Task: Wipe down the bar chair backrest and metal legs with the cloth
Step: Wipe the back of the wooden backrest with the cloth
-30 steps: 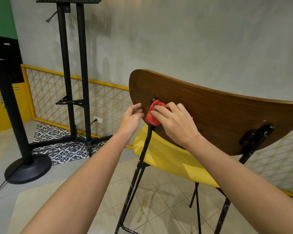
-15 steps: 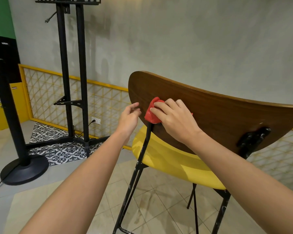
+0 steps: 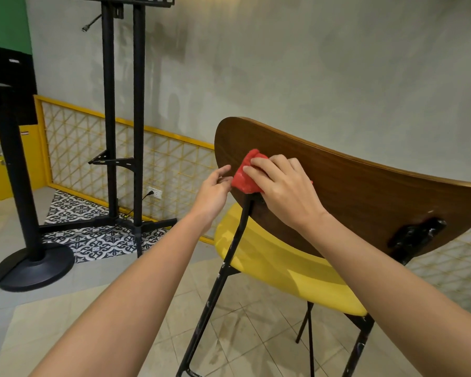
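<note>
Right hand (image 3: 286, 191) presses one cloth (image 3: 246, 180) on one backrest (image 3: 365, 191).

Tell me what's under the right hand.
A red cloth, pressed on the wooden backrest by the right hand. Only its left part shows; the rest, and the metal leg's top end, are hidden.
</note>
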A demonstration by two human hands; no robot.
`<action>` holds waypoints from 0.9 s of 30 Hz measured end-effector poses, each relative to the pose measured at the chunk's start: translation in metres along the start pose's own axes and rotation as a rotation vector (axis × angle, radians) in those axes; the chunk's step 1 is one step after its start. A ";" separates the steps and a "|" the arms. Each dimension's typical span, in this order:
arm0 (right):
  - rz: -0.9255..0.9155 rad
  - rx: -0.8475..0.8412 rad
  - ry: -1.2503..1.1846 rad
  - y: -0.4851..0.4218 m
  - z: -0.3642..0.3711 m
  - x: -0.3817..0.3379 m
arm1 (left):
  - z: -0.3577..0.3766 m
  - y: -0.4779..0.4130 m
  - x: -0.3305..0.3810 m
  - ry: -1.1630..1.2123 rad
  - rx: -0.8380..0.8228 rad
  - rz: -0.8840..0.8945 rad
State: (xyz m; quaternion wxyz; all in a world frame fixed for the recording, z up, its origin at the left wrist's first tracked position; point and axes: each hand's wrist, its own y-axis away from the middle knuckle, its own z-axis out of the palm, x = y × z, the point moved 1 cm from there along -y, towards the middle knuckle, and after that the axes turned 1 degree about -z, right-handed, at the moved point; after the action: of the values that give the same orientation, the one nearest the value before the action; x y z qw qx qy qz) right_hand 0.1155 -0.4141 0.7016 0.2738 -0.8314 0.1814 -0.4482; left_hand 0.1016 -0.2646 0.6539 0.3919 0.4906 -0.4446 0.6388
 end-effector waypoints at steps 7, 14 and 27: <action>-0.085 -0.163 0.111 -0.005 0.007 -0.009 | -0.009 -0.004 -0.003 0.016 0.026 -0.018; -0.241 -0.332 0.199 -0.010 0.008 -0.013 | -0.015 -0.007 -0.005 0.015 0.036 -0.010; -0.213 -0.392 0.203 0.007 0.022 -0.032 | -0.018 -0.003 -0.018 0.061 0.044 -0.041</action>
State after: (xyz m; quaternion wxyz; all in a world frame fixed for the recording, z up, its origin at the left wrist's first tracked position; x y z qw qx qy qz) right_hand 0.1167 -0.3956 0.6664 0.0390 -0.8338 0.2027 -0.5120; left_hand 0.1029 -0.2483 0.6348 0.4074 0.4886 -0.4080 0.6548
